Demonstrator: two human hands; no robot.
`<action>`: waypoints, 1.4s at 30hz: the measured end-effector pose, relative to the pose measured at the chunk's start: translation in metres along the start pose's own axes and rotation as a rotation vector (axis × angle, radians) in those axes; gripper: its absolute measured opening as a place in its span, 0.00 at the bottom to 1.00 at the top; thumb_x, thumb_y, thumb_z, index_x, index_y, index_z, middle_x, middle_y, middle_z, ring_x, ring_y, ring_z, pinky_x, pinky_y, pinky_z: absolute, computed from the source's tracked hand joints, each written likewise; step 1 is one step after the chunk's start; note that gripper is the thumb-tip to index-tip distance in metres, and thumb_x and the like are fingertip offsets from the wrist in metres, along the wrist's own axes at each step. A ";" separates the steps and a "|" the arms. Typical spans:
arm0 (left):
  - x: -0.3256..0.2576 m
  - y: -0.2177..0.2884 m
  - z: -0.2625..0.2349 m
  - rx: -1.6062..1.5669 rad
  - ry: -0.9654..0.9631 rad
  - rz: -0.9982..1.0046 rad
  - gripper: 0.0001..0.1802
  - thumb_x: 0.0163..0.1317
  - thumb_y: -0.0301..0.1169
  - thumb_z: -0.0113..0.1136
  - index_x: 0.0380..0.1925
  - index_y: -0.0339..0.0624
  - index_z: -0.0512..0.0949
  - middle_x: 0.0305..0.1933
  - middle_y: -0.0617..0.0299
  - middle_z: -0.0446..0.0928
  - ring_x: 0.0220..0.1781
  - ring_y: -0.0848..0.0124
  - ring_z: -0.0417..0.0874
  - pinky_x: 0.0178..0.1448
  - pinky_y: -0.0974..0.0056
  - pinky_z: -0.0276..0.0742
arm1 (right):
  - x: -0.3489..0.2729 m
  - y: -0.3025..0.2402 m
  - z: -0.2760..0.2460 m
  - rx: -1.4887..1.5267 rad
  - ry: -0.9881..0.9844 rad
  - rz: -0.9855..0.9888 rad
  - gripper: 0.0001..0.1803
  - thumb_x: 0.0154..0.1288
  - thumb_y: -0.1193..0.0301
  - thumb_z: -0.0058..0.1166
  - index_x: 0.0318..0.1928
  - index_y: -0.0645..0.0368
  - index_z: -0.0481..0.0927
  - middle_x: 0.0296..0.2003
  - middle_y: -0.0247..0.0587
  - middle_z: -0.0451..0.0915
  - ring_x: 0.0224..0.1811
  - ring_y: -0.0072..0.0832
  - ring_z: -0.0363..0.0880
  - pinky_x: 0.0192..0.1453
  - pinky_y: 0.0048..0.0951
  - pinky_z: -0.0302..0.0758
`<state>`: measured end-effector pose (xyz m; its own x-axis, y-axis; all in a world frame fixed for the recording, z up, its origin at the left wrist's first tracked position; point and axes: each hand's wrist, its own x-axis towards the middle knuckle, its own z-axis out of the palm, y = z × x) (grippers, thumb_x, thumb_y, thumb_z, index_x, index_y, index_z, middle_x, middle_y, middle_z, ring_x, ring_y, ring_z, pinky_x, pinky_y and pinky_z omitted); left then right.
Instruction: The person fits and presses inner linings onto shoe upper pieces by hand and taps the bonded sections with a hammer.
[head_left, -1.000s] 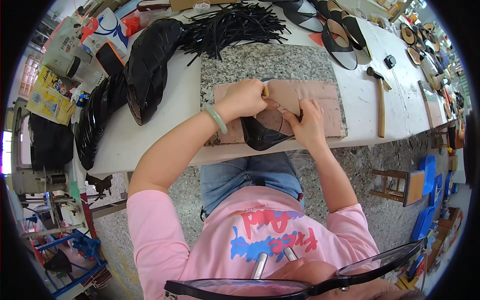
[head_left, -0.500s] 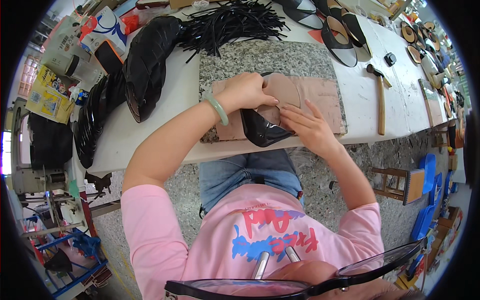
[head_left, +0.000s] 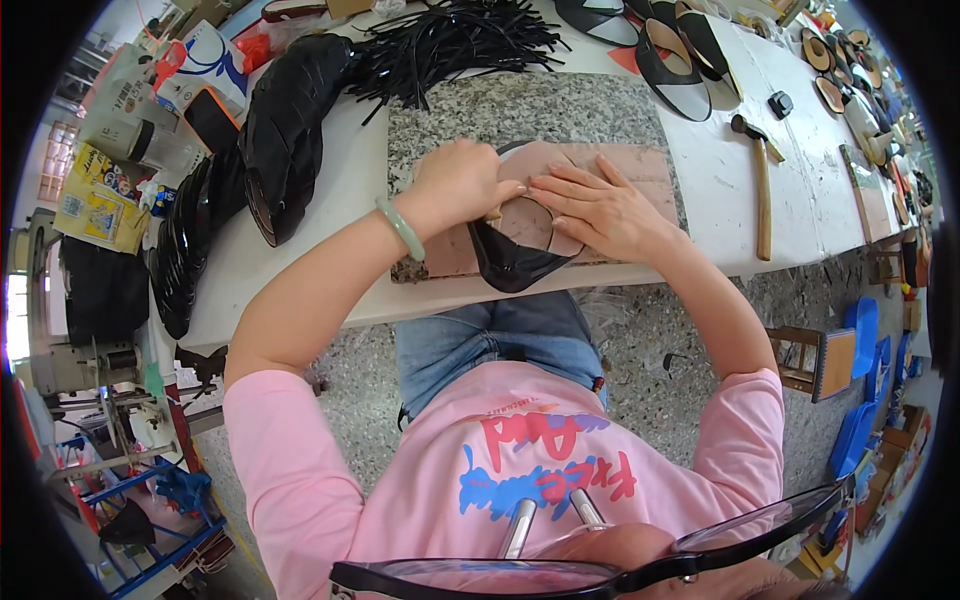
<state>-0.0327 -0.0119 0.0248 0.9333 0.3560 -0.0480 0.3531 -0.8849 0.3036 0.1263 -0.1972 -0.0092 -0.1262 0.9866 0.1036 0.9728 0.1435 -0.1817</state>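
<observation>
Mid-frame, the left hand (head_left: pixel 452 188) curls over the left side of a black shoe upper (head_left: pixel 512 265); whether it grips anything is hard to tell. The right hand (head_left: pixel 608 212) lies flat on the pale lining (head_left: pixel 548 155). A hammer (head_left: pixel 763 205) lies at right, black strips (head_left: pixel 455 45) at top.

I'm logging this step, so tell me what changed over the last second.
The right hand released the right edge of the black shoe upper and now lies flat, slightly farther forward. The left hand shifted slightly left. The hammer and stone slab stayed put.
</observation>
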 end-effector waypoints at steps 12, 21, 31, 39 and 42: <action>0.005 -0.001 -0.018 -0.024 -0.284 0.164 0.16 0.48 0.37 0.68 0.33 0.38 0.83 0.32 0.46 0.81 0.36 0.50 0.82 0.41 0.54 0.75 | 0.032 -0.017 -0.023 -0.140 0.352 0.000 0.47 0.55 0.57 0.65 0.70 0.63 0.57 0.65 0.50 0.66 0.73 0.41 0.56 0.71 0.48 0.59; 0.017 0.021 -0.011 0.200 -0.221 0.318 0.10 0.50 0.40 0.67 0.28 0.47 0.83 0.30 0.57 0.83 0.37 0.55 0.84 0.44 0.51 0.74 | 0.012 -0.016 0.004 0.450 0.384 0.300 0.18 0.50 0.65 0.69 0.39 0.60 0.81 0.32 0.46 0.80 0.37 0.49 0.79 0.42 0.43 0.75; 0.037 0.010 -0.021 0.080 -0.406 0.300 0.13 0.50 0.40 0.68 0.23 0.40 0.82 0.27 0.51 0.81 0.38 0.52 0.83 0.44 0.53 0.75 | 0.018 -0.009 0.011 0.310 0.402 0.301 0.13 0.60 0.61 0.60 0.32 0.60 0.79 0.30 0.49 0.80 0.36 0.50 0.79 0.38 0.46 0.74; 0.052 0.036 -0.031 0.300 -0.566 0.223 0.13 0.51 0.36 0.63 0.32 0.40 0.84 0.37 0.49 0.84 0.44 0.52 0.84 0.46 0.52 0.79 | 0.031 -0.001 0.010 0.209 0.137 0.248 0.15 0.61 0.61 0.58 0.35 0.61 0.77 0.29 0.51 0.81 0.33 0.52 0.81 0.37 0.49 0.75; 0.052 0.024 -0.025 0.251 -0.482 0.290 0.14 0.52 0.40 0.61 0.20 0.41 0.82 0.26 0.50 0.81 0.36 0.52 0.84 0.41 0.50 0.78 | 0.028 -0.014 -0.002 0.250 0.135 0.352 0.14 0.61 0.63 0.57 0.41 0.61 0.76 0.37 0.46 0.78 0.41 0.47 0.78 0.41 0.46 0.73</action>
<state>0.0227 -0.0068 0.0536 0.8975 -0.0336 -0.4398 0.0309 -0.9899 0.1386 0.1100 -0.1721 -0.0019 0.2467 0.9621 0.1165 0.8730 -0.1684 -0.4577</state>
